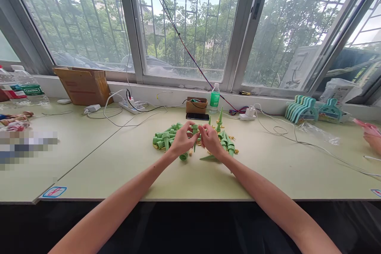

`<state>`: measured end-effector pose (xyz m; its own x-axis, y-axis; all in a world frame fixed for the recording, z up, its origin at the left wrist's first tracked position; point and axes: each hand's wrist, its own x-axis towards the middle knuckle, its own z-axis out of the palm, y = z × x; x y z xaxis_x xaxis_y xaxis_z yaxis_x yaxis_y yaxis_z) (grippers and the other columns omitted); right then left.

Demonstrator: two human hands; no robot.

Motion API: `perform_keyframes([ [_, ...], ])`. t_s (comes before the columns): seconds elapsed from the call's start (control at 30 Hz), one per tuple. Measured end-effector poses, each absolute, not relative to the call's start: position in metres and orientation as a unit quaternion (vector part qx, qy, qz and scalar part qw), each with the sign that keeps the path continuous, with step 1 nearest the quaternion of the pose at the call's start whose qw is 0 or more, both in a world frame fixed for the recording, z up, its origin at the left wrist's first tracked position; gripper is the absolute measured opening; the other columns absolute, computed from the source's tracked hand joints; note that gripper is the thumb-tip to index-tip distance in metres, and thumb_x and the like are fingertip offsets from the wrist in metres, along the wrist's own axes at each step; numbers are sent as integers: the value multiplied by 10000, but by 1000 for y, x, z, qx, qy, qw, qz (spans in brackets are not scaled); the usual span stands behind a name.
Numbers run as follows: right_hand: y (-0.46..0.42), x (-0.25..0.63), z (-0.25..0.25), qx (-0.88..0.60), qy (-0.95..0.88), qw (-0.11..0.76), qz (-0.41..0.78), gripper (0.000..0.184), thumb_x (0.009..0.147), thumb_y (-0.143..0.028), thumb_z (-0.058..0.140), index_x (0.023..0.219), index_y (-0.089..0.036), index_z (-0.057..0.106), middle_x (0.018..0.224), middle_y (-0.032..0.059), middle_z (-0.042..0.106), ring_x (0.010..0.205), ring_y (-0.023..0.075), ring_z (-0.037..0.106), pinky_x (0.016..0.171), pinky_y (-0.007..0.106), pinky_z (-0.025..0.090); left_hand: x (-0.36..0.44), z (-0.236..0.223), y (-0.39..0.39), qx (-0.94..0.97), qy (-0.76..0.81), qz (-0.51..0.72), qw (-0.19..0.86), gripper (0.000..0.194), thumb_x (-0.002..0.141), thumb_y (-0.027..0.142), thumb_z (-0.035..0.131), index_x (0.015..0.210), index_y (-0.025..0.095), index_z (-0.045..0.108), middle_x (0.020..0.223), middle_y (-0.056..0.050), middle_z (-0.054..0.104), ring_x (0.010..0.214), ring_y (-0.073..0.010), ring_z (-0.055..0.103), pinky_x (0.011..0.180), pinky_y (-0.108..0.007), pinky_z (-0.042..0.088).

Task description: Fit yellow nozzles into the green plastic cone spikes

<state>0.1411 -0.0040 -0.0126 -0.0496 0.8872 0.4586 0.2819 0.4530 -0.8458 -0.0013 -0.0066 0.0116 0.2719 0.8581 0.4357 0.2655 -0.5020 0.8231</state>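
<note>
Above the middle of the table, my left hand (182, 139) is closed around a green plastic watering spike (195, 130), its point turned down. My right hand (210, 140) is pinched shut against the spike's upper side; whatever lies between its fingertips is hidden. To the left of my hands is a pile of green cone-shaped pieces and caps (165, 139). On the right lie several green spikes (228, 145) with small yellow parts among them, and one spike (220, 117) stands point up behind my right hand.
Behind the piles are a black phone (197, 116), a small cardboard box (196, 105) and a water bottle (214, 98). Cables and a power strip (131, 106) line the window side. Teal hangers (302, 109) stand at the right, near another person's hand (373, 138). A carton (83, 86) stands back left.
</note>
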Motion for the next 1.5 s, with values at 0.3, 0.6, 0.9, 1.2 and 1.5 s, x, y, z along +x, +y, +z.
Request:
perform_keyframes([
  [0.3,-3,140,-12,-439,-673,535,261,441,920,-619,363,713,-229,369,382,-82,411,319,112,435,386,219,338,-1,7,-6,726,371,476,330,383,746,466,655,958,215,458,762,17,570,502,-107,593,387,-183,415],
  [0.6,-7,139,-10,-432,-682,553,206,332,952,-497,369,830,-206,476,602,-28,530,450,101,482,455,216,367,0,10,-5,700,377,505,335,380,763,480,641,948,209,449,704,42,517,418,-91,551,382,-206,436],
  [0.9,-4,140,-12,-417,-675,575,199,226,935,-416,419,875,-205,475,758,3,580,482,93,497,468,224,370,-1,7,-1,697,372,512,337,382,773,483,639,955,203,454,757,15,565,446,-104,581,393,-219,469],
  [1.2,-4,142,-11,-448,-675,561,173,357,955,-470,380,714,-211,424,531,-38,458,459,111,435,482,235,326,-1,10,-6,705,365,505,339,365,758,439,659,957,206,461,740,25,548,458,-110,585,377,-210,461],
  [1.5,-2,141,-11,-469,-671,550,167,451,963,-507,332,620,-215,349,438,-52,350,442,112,379,479,242,281,-1,10,-6,716,367,500,320,371,744,422,676,964,208,467,753,26,547,439,-94,566,360,-194,437],
])
